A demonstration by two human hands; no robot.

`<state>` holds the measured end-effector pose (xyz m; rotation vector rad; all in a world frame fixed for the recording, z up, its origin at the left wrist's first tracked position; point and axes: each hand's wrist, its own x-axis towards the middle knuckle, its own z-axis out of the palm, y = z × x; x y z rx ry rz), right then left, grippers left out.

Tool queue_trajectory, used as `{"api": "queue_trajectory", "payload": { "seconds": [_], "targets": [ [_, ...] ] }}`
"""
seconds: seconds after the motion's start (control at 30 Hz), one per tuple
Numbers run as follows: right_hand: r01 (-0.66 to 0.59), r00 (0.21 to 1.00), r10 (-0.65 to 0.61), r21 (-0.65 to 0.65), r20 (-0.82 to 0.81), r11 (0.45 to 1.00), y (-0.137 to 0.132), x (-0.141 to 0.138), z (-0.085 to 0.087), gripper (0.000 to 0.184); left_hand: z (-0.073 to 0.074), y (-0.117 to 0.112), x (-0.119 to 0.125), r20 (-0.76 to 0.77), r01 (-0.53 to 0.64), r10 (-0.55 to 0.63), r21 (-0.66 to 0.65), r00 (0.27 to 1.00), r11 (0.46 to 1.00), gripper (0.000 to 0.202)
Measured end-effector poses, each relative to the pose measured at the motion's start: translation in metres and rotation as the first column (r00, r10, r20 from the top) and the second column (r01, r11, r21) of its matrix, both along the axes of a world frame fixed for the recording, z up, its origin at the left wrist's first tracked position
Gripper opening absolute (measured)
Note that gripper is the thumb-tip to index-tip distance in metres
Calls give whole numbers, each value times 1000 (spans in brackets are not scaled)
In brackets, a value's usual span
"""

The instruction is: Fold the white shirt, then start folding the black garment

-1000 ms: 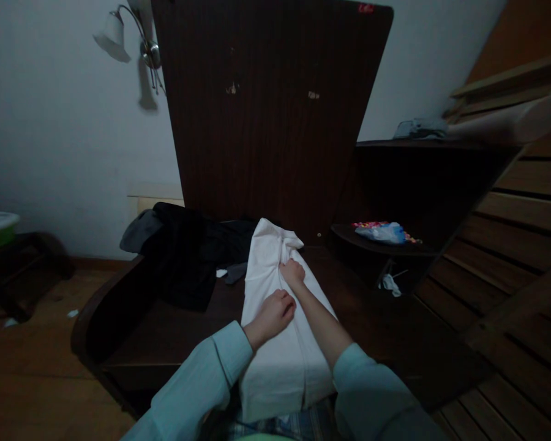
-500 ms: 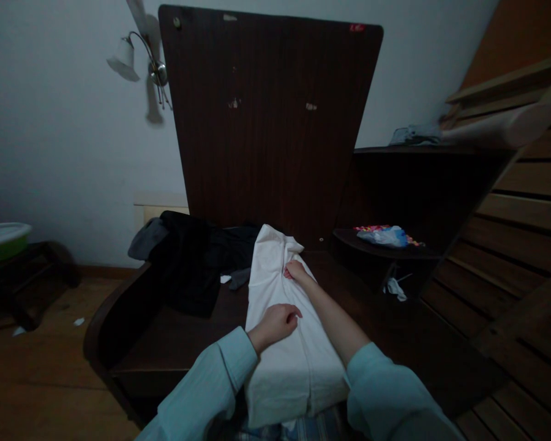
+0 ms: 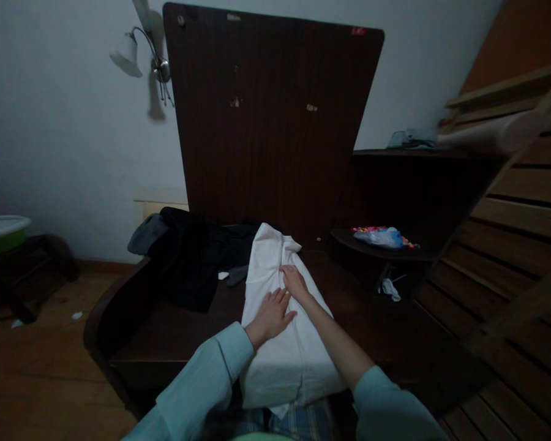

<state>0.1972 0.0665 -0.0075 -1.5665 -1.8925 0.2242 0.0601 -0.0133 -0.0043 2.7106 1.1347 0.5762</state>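
Note:
A long white garment point(image 3: 261, 266), folded lengthwise, lies over the dark wooden seat and reaches toward me onto my lap. A seam or fold line runs down its length, with wrinkles near the far end. My left hand point(image 3: 273, 312) rests flat on the middle of the cloth, its fingers stretched out and pointing away from me. Just beyond it, my right hand point(image 3: 296, 283) has bent fingers on the cloth at the creased line; its fingertips are partly hidden. Plaid cloth point(image 3: 312, 419) shows under the near edge of the garment.
Black clothing point(image 3: 188, 257) lies in a heap on the seat's left side, near a grey piece and a white scrap. A tall dark panel point(image 3: 275, 135) rises behind. To the right are a shelf with a plastic bag point(image 3: 381, 237) and wooden slats point(image 3: 523, 214).
My left hand has moved slightly away from me, and its curled fingers have spread flat on the cloth. My right hand has shifted a little toward me along the garment.

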Motion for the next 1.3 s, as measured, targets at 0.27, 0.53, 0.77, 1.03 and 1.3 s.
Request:
{"api": "queue_trajectory", "payload": {
  "seconds": [0.27, 0.53, 0.77, 1.03, 1.3],
  "targets": [
    [110, 972, -150, 209, 184, 972, 2, 1, -5, 37, 0, -2, -3, -55, 0, -1, -34, 998, 999, 52],
    [85, 960, -115, 128, 254, 988, 6, 2, -8, 39, 4, -3, -3, -33, 17, -18, -39, 999, 999, 43],
    [116, 950, -132, 73, 282, 991, 2, -1, -2, 37, 0, 0, -2, -47, 17, -16, 12, 999, 1000, 41],
    [66, 957, -87, 81, 278, 994, 5, 0, -3, 41, -4, 3, -3, -38, 29, -29, 23, 999, 999, 40],
    [54, 960, -64, 44, 274, 998, 9, 2, -7, 40, -1, 2, -3, -45, 24, -25, -27, 999, 999, 41]
  ]
}}
